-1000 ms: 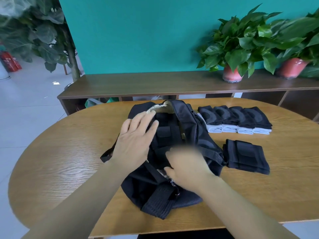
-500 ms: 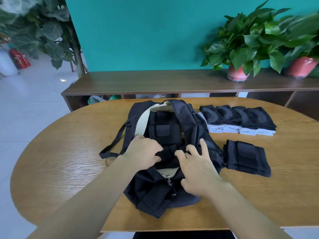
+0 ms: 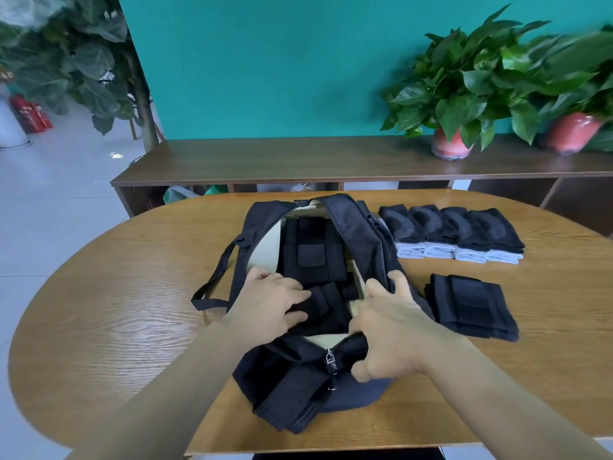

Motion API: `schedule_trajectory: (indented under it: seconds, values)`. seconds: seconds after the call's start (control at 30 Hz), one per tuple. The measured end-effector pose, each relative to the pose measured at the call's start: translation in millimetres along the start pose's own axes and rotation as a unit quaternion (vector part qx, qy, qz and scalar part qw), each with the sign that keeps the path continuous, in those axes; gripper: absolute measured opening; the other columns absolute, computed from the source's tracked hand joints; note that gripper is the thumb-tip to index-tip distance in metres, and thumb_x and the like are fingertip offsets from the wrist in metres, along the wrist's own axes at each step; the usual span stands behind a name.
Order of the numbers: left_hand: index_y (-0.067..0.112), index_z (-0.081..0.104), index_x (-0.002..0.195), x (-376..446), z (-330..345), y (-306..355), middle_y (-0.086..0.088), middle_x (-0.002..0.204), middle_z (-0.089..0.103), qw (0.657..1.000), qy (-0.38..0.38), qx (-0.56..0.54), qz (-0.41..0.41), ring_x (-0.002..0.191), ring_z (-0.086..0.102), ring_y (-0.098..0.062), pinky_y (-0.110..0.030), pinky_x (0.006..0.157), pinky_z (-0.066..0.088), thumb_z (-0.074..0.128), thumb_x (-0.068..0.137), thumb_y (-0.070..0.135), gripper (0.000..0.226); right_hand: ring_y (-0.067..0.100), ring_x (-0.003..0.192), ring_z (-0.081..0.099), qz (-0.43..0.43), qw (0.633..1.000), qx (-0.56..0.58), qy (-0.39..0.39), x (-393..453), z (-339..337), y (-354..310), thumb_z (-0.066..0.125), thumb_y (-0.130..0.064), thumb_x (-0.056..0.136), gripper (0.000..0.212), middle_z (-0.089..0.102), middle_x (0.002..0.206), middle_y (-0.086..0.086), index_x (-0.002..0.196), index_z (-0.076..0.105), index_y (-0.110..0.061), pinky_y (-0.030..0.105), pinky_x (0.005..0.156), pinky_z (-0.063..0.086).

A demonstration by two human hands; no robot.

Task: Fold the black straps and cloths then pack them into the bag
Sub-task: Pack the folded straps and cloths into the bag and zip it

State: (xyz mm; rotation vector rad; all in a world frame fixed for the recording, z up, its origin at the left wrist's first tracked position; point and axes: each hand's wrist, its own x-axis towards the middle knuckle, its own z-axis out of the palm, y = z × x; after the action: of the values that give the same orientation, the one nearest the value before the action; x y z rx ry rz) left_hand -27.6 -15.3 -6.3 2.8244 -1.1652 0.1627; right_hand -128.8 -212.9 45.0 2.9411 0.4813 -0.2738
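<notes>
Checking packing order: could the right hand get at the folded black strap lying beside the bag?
Probably yes. The folded black strap lies uncovered on the table just right of the right hand, which first must release the bag edge.

Single view only, my head-worn wide-angle camera. Looks forward and down from above near edge of counter [image 3: 99, 327]. Both forearms enter from bottom corners, so I sit close in. Frame centres on bag [image 3: 361, 240], reaches up to far shelf [image 3: 265, 161] and teal wall [image 3: 265, 61]. Edges bowed and blurred.
</notes>
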Motion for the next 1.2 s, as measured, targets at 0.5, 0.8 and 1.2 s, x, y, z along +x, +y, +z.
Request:
schedule_trajectory:
  seconds: [0.5, 0.8, 1.2]
  values:
    - [0.034, 0.037, 0.14, -57.0, -33.9, 29.0, 0.023, 0.125, 0.043, 0.997, -0.067, 0.018, 0.015, 0.119, 0.036, -0.001, -0.034, 0.109, 0.008, 0.053, 0.042, 0.091, 0.115, 0.019, 0.102, 0.025, -0.025, 0.996, -0.078, -0.023, 10.3, -2.7, -12.0, 0.071, -0.063, 0.064, 0.052, 0.061, 0.087, 0.0, 0.085, 0.062, -0.016, 0.057, 0.107, -0.006]
    - [0.028, 0.054, 0.094, -49.6, -38.4, 19.1, 0.016, 0.084, 0.056, 0.995, -0.033, 0.08, -0.039, 0.094, 0.049, -0.013, -0.038, 0.1, 0.025, 0.054, 0.036, 0.088, 0.084, 0.014, 0.095, 0.021, -0.019, 0.999, -0.039, 0.007, 13.4, -5.8, -1.9, 0.072, -0.054, 0.069, 0.044, 0.054, 0.072, -0.003, 0.057, 0.043, -0.023, 0.059, 0.111, -0.012]
    - [0.03, 0.059, 0.065, -56.3, -22.2, 8.0, 0.014, 0.067, 0.052, 0.997, -0.013, 0.071, -0.03, 0.076, 0.058, -0.02, -0.049, 0.082, 0.036, 0.064, 0.047, 0.07, 0.045, 0.014, 0.106, 0.028, -0.02, 0.998, -0.046, 0.025, 13.4, 0.2, -2.6, 0.068, -0.055, 0.077, 0.033, 0.058, 0.079, -0.005, 0.072, 0.057, -0.024, 0.059, 0.111, -0.013]
